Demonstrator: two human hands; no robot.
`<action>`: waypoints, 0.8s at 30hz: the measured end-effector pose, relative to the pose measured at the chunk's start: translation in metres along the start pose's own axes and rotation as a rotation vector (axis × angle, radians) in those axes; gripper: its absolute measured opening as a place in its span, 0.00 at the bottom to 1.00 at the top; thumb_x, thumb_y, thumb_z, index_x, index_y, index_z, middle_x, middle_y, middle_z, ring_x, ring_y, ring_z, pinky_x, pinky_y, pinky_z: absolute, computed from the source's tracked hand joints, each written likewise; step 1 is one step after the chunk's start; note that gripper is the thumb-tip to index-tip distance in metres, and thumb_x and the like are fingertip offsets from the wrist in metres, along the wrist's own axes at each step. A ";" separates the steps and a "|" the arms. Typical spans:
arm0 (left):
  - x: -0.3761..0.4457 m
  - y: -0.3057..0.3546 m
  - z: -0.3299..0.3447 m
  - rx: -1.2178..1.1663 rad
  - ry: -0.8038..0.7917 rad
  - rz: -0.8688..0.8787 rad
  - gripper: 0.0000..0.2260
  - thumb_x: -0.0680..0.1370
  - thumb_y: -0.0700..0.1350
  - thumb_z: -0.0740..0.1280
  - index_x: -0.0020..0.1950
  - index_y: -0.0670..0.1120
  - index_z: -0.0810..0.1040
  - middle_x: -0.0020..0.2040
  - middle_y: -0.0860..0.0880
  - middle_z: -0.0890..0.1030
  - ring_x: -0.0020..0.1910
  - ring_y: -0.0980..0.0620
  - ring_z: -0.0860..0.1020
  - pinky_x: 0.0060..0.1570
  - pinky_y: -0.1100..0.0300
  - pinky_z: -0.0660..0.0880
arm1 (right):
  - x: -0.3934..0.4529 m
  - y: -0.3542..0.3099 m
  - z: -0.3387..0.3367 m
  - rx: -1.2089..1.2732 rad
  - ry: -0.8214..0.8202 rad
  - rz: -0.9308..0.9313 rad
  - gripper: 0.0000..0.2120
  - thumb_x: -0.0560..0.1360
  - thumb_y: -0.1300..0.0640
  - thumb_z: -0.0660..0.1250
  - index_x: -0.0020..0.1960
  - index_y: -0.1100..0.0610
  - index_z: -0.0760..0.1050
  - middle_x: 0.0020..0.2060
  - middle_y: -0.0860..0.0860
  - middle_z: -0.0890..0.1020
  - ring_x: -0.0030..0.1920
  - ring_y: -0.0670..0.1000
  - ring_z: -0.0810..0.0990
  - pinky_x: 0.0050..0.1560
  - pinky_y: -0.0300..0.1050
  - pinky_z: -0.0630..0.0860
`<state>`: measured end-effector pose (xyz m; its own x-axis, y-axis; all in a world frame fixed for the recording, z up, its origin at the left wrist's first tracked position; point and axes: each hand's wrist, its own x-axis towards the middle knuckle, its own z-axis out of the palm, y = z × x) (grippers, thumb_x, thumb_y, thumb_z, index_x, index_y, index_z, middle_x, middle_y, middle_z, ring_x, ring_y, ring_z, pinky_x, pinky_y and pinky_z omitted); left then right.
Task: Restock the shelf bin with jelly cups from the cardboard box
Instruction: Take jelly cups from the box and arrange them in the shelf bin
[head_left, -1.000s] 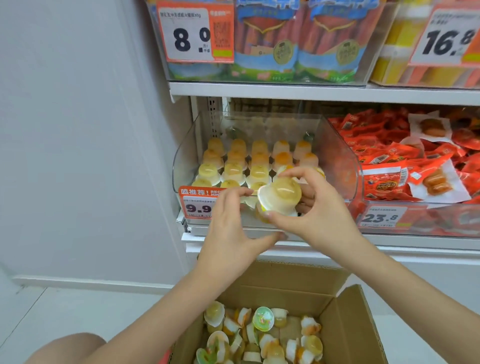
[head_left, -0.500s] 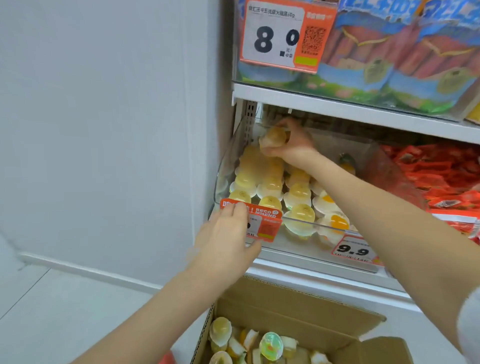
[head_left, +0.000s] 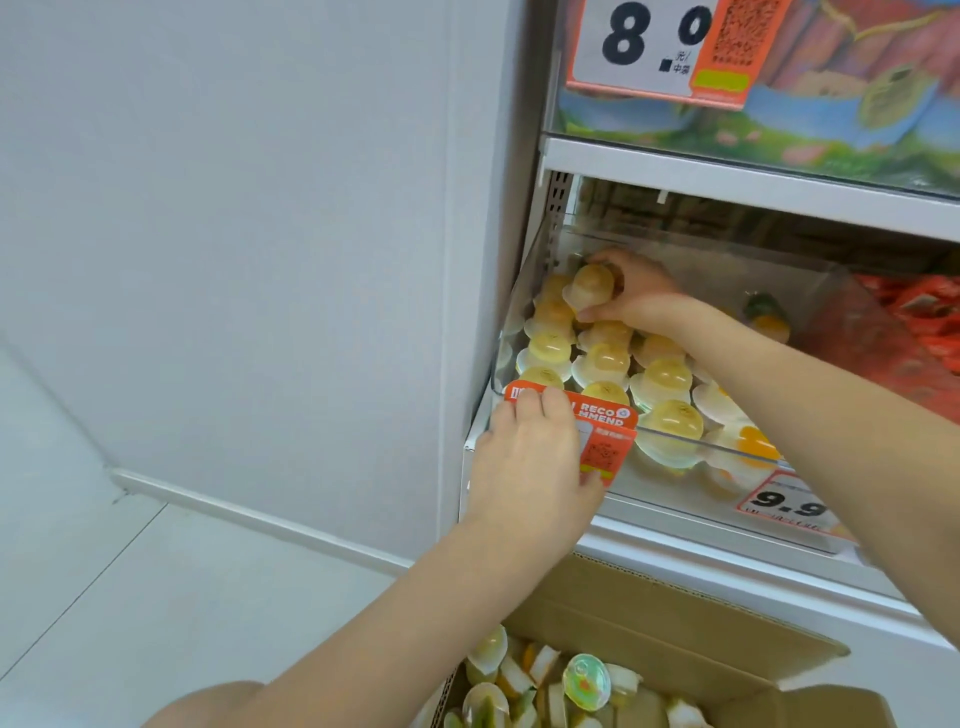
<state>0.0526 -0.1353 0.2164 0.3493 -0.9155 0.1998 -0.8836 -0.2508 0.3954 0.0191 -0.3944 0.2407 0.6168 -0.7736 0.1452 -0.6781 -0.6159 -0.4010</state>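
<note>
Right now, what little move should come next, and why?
Probably lower the jelly cup onto the back row and let go: the right hand grips it above the cups at the rear left of the bin, while the left hand holds the bin's front.

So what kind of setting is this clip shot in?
Most likely a shop aisle, probably a small grocery or convenience store. Printed price tags hang on the shelf edges, a clear shelf bin holds rows of jelly cups, and a cardboard box of loose stock sits below.
</note>
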 end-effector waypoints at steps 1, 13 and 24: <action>0.000 -0.001 0.000 0.001 0.004 0.009 0.22 0.75 0.54 0.66 0.63 0.45 0.64 0.61 0.47 0.71 0.60 0.47 0.70 0.54 0.55 0.72 | -0.005 -0.002 -0.003 0.024 0.021 0.012 0.37 0.66 0.52 0.78 0.70 0.51 0.66 0.68 0.51 0.71 0.66 0.54 0.71 0.57 0.41 0.67; -0.048 -0.003 0.035 0.271 -0.394 0.134 0.07 0.76 0.41 0.62 0.54 0.45 0.72 0.53 0.45 0.77 0.53 0.43 0.77 0.41 0.56 0.69 | -0.280 0.019 -0.012 0.037 0.412 -0.207 0.05 0.73 0.59 0.70 0.48 0.56 0.75 0.40 0.46 0.76 0.41 0.49 0.72 0.41 0.40 0.70; -0.134 -0.058 0.210 0.611 -1.015 0.348 0.17 0.77 0.36 0.60 0.66 0.44 0.69 0.64 0.44 0.73 0.63 0.45 0.71 0.57 0.54 0.68 | -0.382 0.125 0.164 -0.215 -0.753 0.206 0.18 0.77 0.49 0.65 0.63 0.52 0.67 0.57 0.51 0.76 0.55 0.53 0.76 0.45 0.47 0.76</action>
<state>-0.0082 -0.0647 -0.0221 -0.0926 -0.7239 -0.6836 -0.9769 0.1987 -0.0781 -0.2350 -0.1515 -0.0133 0.5229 -0.6141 -0.5911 -0.8223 -0.5462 -0.1598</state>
